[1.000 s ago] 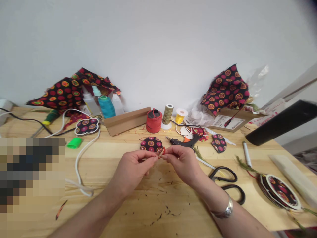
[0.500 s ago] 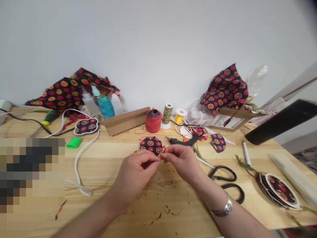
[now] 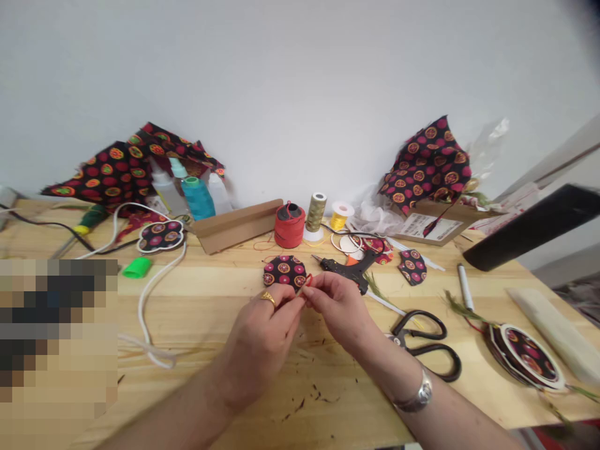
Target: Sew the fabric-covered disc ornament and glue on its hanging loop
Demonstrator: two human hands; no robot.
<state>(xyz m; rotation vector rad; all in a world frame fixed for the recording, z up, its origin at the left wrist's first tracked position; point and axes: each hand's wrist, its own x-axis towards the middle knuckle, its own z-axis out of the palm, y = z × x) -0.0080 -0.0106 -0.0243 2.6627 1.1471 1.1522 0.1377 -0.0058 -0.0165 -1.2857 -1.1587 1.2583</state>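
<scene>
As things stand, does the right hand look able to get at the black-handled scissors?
Probably yes: the scissors lie close by, grip end uncovered, though the right hand pinches a red cord and would likely need freeing.

right hand (image 3: 340, 309) pinching red cord (image 3: 309, 279), scissors (image 3: 404, 342) nearby

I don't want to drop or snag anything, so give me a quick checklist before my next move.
1. Right hand pinching the red thread: ok, a small loop shows at its fingertips.
2. Left hand gripping it too: cannot tell, the fingers overlap there.
3. Scissors blades clear of the right forearm: cannot tell, the forearm hides them.
4. Glue gun cool: cannot tell.
5. Round patterned fabric piece fully visible: not ok, the hands cover its near edge.
</scene>
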